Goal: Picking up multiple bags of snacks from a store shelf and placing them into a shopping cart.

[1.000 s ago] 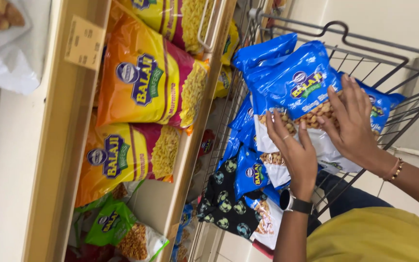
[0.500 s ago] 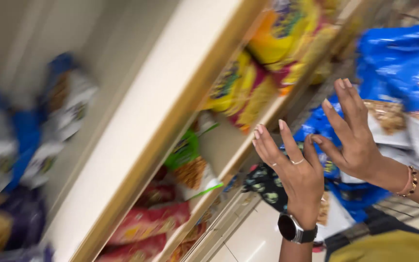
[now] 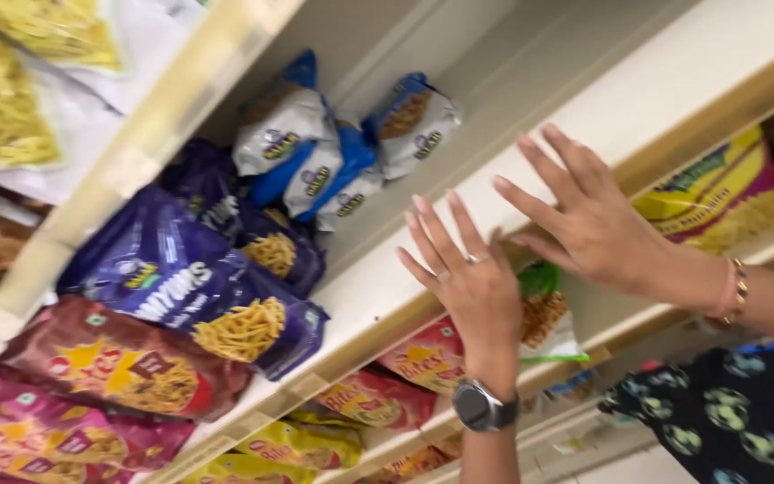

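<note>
Head view, single frame; the camera is tilted, so the shelf boards run diagonally.

Left hand (image 3: 468, 287): fingers spread wide and flat, palm away from the camera, holding nothing; a ring on one finger; a dark wristwatch (image 3: 484, 406) on the wrist; the hand is raised in front of the front edge of the middle shelf (image 3: 530, 179).

Right hand (image 3: 597, 220): likewise splayed fully open and empty; a beaded bracelet (image 3: 735, 291) at the wrist; it hovers over the same front edge, just beside the left hand; whether either hand touches the shelf cannot be told.

Blue-and-silver snack packets (image 3: 333, 143): a small cluster at the back of the middle shelf, well apart from both hands, leaning on one another.

Purple snack bags (image 3: 217, 287): lying flat on the same shelf toward its left end, overlapping, reaching the front edge.

Maroon snack bag (image 3: 118, 367): next to the purple ones, further left along the shelf; pink bags (image 3: 29, 430) beyond it at the frame's lower left corner.

Green-topped packet (image 3: 544, 305): on the shelf below, partly hidden behind the left hand.

Red packets (image 3: 427, 358) and yellow packets (image 3: 302, 444): on that lower shelf, under the front edge of the middle one.

Large yellow bag (image 3: 718, 197): lower shelf, right of the right hand.

Dark patterned fabric (image 3: 727, 412): lower right corner of the frame.
</note>
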